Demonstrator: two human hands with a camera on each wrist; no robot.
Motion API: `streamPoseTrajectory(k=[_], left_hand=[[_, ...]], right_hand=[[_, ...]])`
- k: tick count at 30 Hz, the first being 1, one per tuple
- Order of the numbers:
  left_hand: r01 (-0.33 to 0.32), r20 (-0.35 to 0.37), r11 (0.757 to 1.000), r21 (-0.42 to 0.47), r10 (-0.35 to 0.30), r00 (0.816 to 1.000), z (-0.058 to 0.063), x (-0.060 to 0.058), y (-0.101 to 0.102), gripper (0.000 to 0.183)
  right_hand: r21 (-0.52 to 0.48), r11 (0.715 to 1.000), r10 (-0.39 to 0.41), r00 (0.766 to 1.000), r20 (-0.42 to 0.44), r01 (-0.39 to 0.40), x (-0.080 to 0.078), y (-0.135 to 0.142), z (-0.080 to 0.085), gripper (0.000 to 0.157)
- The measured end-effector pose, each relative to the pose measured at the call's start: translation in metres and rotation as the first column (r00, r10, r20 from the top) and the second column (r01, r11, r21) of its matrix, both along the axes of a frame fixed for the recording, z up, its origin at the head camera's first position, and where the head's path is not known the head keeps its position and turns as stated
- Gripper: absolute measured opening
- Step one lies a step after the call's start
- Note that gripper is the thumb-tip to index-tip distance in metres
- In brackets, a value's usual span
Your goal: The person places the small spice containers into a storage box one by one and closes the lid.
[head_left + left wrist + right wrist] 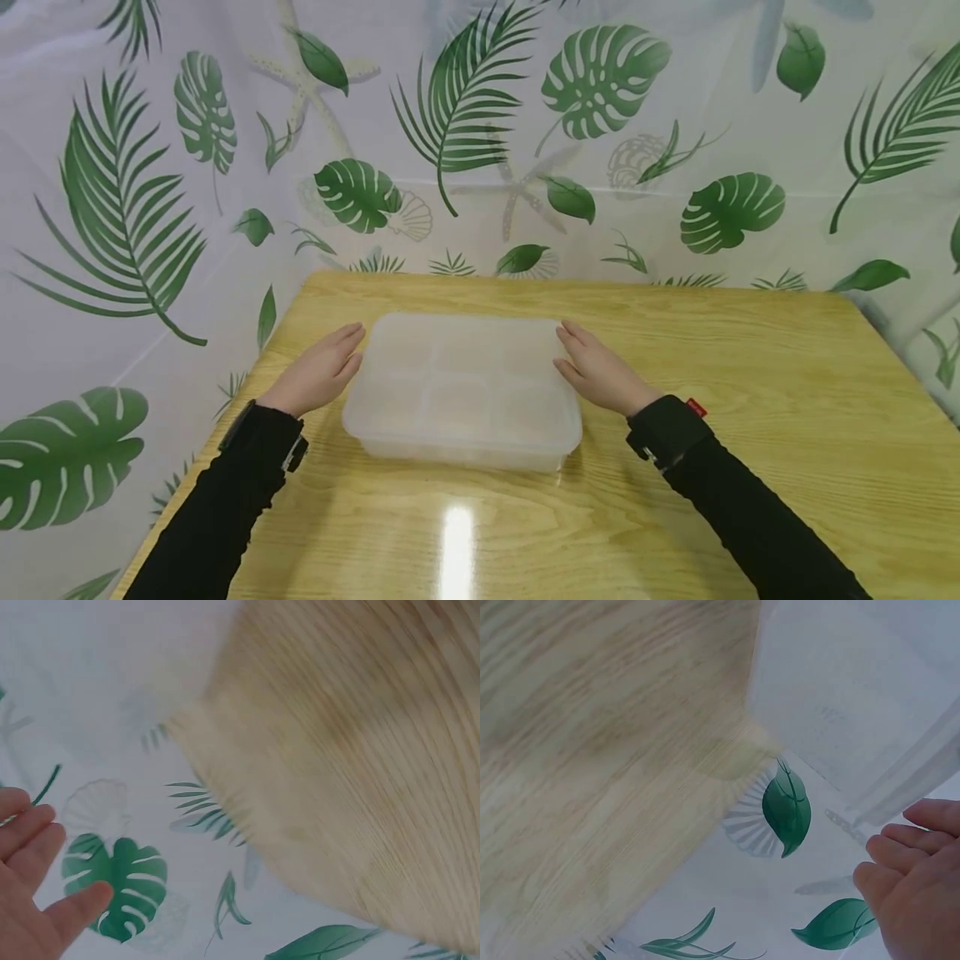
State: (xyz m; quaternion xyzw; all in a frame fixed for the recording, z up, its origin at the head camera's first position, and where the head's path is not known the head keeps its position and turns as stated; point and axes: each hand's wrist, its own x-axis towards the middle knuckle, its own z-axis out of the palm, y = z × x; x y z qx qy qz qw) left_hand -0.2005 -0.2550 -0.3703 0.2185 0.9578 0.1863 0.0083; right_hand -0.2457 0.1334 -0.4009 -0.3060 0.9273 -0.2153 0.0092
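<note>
A translucent white plastic storage box (461,383), its lid on, lies flat on the wooden table; six compartments show faintly through the lid. At its left side is my left hand (318,371), fingers extended and fingertips close to the rim. My right hand (600,371) stands at the opposite side, its straight fingertips right at the box's right edge. Both palms face inward. In the left wrist view the left hand (37,885) has its fingers loosely spread. The right wrist view has the right hand (922,877) beside the box's pale wall (832,690).
The yellow wood-grain table (720,450) reaches back to a white cloth (637,158) printed with green leaves, which also runs along the left side. A bright light reflection (456,550) falls on the table in front of the box. Black sleeves and wrist straps cover both forearms.
</note>
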Motion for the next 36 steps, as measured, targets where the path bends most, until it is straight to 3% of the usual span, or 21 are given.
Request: streamPoseTrajectory(k=[5, 13, 19, 26, 36], left_hand=[[0.049, -0.022, 0.988, -0.145, -0.053, 0.998, -0.004, -0.022, 0.003, 0.046], [0.034, 0.032, 0.963, -0.268, -0.027, 0.999, -0.009, -0.043, 0.008, 0.048], [0.031, 0.068, 0.955, -0.295, -0.011, 0.998, -0.01, -0.051, 0.012, 0.048], [0.033, 0.045, 0.954, -0.299, -0.021, 0.999, -0.013, -0.054, 0.01, 0.046], [0.049, 0.018, 0.952, -0.302, -0.046, 0.999, -0.015, -0.053, 0.01, 0.046]], right_hand=[[0.022, 1.0, -0.005, 1.0, 0.02, 0.004, -0.003, 0.001, 0.0, 0.053], [0.063, 0.998, 0.011, 1.0, 0.006, -0.012, -0.007, -0.001, -0.002, 0.05], [0.079, 0.997, 0.005, 1.0, -0.007, -0.005, -0.008, -0.001, -0.001, 0.047], [0.104, 0.995, 0.007, 0.999, -0.034, -0.004, -0.009, -0.002, 0.0, 0.044], [0.114, 0.993, -0.003, 1.0, -0.004, 0.003, -0.01, -0.003, 0.0, 0.043]])
